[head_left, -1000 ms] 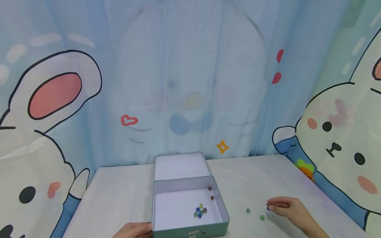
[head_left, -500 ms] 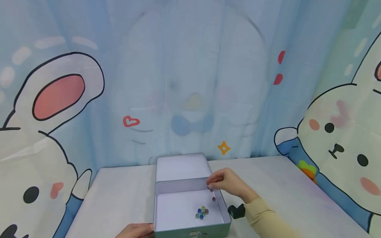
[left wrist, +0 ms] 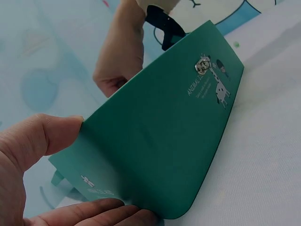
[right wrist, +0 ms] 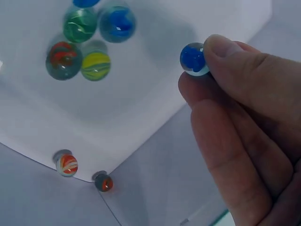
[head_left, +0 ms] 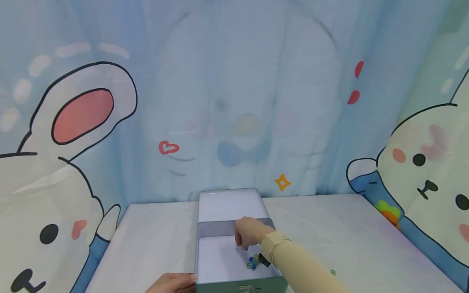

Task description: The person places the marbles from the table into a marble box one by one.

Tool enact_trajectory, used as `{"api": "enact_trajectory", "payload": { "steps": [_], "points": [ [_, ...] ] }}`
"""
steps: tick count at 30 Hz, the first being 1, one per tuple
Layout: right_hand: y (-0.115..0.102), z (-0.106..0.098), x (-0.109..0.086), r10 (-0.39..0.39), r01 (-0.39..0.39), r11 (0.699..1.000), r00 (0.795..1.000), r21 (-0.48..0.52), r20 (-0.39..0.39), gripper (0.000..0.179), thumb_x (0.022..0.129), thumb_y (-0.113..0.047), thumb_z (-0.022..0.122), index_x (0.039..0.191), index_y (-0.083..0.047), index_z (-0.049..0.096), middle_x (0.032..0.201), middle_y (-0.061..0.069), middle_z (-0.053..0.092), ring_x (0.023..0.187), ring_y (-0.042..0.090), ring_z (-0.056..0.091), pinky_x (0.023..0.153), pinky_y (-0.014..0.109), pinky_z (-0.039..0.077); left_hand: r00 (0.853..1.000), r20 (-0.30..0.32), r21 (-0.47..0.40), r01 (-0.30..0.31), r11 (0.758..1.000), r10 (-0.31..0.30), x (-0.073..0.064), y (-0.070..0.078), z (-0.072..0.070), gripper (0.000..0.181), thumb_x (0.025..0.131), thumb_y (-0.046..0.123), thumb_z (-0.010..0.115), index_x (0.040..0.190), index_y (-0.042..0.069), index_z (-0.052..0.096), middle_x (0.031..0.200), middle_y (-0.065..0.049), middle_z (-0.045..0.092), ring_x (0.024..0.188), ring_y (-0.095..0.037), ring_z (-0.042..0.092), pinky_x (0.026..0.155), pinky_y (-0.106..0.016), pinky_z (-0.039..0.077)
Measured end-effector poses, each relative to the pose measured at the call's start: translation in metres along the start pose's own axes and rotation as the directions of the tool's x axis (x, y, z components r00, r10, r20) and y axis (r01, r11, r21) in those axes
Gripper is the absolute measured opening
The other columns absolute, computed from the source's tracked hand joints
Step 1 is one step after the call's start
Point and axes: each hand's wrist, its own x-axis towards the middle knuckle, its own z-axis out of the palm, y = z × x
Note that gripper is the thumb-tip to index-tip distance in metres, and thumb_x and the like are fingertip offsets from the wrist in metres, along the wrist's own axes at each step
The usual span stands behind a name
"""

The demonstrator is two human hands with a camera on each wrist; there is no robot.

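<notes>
A green tin box (head_left: 223,287) with a white inside stands with its lid (head_left: 232,206) folded back. My left hand (head_left: 172,283) holds its front left corner; in the left wrist view the thumb lies at the rim and the fingers along the lower side. Over the box's inside, my right hand (head_left: 250,232) pinches a clear marble with blue swirls (right wrist: 193,59) between thumb and fingers. Below it on the box floor lie a green marble (right wrist: 80,25), a blue marble (right wrist: 117,23), a yellow-green marble (right wrist: 96,65) and a red-and-green marble (right wrist: 63,60), grouped together.
An orange-and-white marble (right wrist: 67,165) and a dark orange-streaked marble (right wrist: 104,182) lie near an inside corner of the box. Outside, a green marble (head_left: 332,272) sits on the white tabletop (head_left: 157,240), right of the box. A printed curtain (head_left: 234,81) hangs behind.
My right hand has come from the table at the right, over the box's back right corner, to above its middle, carrying the blue marble. My left hand keeps its hold on the box.
</notes>
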Motion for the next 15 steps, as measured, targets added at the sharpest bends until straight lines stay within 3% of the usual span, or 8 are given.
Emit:
{"api": "enact_trajectory", "payload": {
  "steps": [4, 10, 15],
  "points": [
    [-0.001, 0.004, 0.000, 0.019, -0.019, 0.998, 1.000, -0.052, 0.008, 0.026, 0.071, 0.005, 0.086, 0.066, -0.015, 0.072, 0.064, -0.008, 0.064, 0.059, 0.006, 0.054, 0.056, 0.022, 0.050, 1.000, 0.001, 0.003, 0.006, 1.000, -0.006, 0.001, 0.002, 0.002, 0.059, 0.100, 0.031, 0.062, 0.130, -0.019, 0.058, 0.125, -0.028, 0.069, 0.116, -0.029, 0.070, 0.093, -0.036, 0.061],
    [0.001, 0.003, -0.001, 0.012, -0.012, 0.999, 1.000, -0.044, 0.002, 0.023, 0.072, 0.006, 0.085, 0.068, -0.014, 0.074, 0.066, -0.007, 0.066, 0.061, 0.007, 0.056, 0.058, 0.023, 0.052, 1.000, 0.003, -0.011, 0.016, 1.000, -0.016, 0.001, 0.002, 0.002, 0.056, 0.099, 0.031, 0.064, 0.129, -0.017, 0.061, 0.123, -0.025, 0.071, 0.113, -0.025, 0.071, 0.092, -0.035, 0.061],
    [0.010, -0.002, -0.005, 0.002, 0.000, 0.998, 0.999, 0.064, -0.033, 0.018, 0.074, 0.005, 0.084, 0.074, -0.011, 0.076, 0.069, -0.005, 0.068, 0.063, 0.008, 0.058, 0.060, 0.024, 0.053, 0.999, 0.005, -0.005, 0.038, 0.999, -0.038, 0.001, -0.001, -0.001, 0.059, 0.099, 0.034, 0.063, 0.130, -0.016, 0.060, 0.123, -0.024, 0.071, 0.113, -0.025, 0.071, 0.093, -0.036, 0.061]
  ]
}}
